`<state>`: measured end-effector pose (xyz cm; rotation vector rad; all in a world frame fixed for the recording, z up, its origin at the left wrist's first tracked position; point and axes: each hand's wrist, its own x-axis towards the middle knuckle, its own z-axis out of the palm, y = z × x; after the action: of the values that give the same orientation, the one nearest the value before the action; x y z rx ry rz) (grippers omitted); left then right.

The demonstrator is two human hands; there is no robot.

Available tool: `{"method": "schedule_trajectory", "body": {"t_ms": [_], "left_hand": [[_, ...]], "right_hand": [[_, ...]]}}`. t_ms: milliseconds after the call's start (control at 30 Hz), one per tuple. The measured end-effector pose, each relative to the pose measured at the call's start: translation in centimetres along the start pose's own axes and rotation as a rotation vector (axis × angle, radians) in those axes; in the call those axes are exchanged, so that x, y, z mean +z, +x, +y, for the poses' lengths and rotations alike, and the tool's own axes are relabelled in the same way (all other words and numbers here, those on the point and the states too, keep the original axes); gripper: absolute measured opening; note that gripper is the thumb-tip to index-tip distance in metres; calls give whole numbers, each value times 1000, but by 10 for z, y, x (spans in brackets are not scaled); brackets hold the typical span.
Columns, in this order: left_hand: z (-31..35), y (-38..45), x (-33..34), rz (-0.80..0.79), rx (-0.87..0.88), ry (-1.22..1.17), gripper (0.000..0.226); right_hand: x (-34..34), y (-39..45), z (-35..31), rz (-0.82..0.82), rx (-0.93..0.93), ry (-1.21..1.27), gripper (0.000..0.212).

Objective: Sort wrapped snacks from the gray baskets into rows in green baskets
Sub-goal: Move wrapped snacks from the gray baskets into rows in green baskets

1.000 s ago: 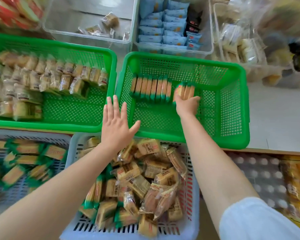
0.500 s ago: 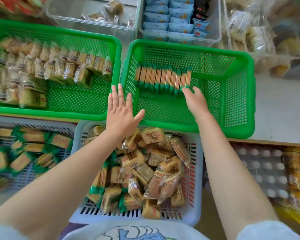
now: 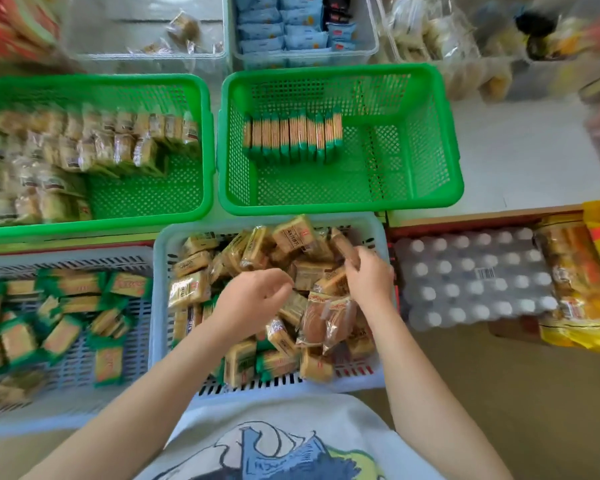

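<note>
Two green baskets are sitting side by side at the far edge of the bench: the left green basket [image 3: 94, 161] is carrying several rows of clear-wrapped snacks, while the right green basket [image 3: 336, 140] is holding a single upright row of green-edged packets [image 3: 291, 138] against its far left side, with most of its floor bare. Nearer the person, two gray baskets are standing: the left gray basket [image 3: 66, 327] is holding loose green-edged packets, and the middle gray basket [image 3: 267, 303] is heaped with mixed wrapped snacks. Both hands are working down inside that heap. The left hand [image 3: 253, 299] is hovering low over the pile with fingers curled; whether its grip is closed on a packet I cannot tell. The right hand [image 3: 368, 271] is curling round a brownish wrapped snack [image 3: 347, 249] near the basket's far right corner, the grip apparently clamped on it. Judging by this, the picking step is in hand. The next move is likely calling for lifting out matching packets and standing them upright beside the existing row.
</note>
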<state>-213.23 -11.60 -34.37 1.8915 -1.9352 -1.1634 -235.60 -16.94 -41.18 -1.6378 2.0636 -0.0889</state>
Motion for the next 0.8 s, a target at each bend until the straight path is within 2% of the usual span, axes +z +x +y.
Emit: {"method": "schedule_trajectory", "body": {"t_ms": [100,200,300,367,400,467,533,567,667,700,800], "left_hand": [[-9,-8,-1,-75,-85,-73,21],[-5,-6,-3,-76,-227,-430,18],[10,1,3,-215,-349,-910,38],[17,1,15,-287,-387,-1145,52],[19,1,19,-289,-406,-1201,53],[17,-2,23,-258,-457,-1207,54],[10,-5,21,-213,-520,-1159,55],[6,-6,18,-193,-547,-1128,53],[-8,-8,7,-155,-599,-1042,32],[-13,-9,4,-152,-608,-1019,31],[-26,-14,-1,-153,-610,-993,36]], "right_hand": [[-19,-6,-15,90,79,246,18],[-51,-25,-24,87,67,543,17],[-71,-55,-30,-133,7,787,13],[-70,-72,-29,-276,-35,828,17],[-64,-78,-25,-292,-28,814,23],[-52,-85,-12,-214,118,815,32],[-38,-90,5,-130,309,819,28],[-31,-94,12,-150,366,789,30],[-5,-106,14,-340,405,668,82],[3,-108,8,-360,388,620,97],[28,-110,-15,-281,368,436,119]]}}
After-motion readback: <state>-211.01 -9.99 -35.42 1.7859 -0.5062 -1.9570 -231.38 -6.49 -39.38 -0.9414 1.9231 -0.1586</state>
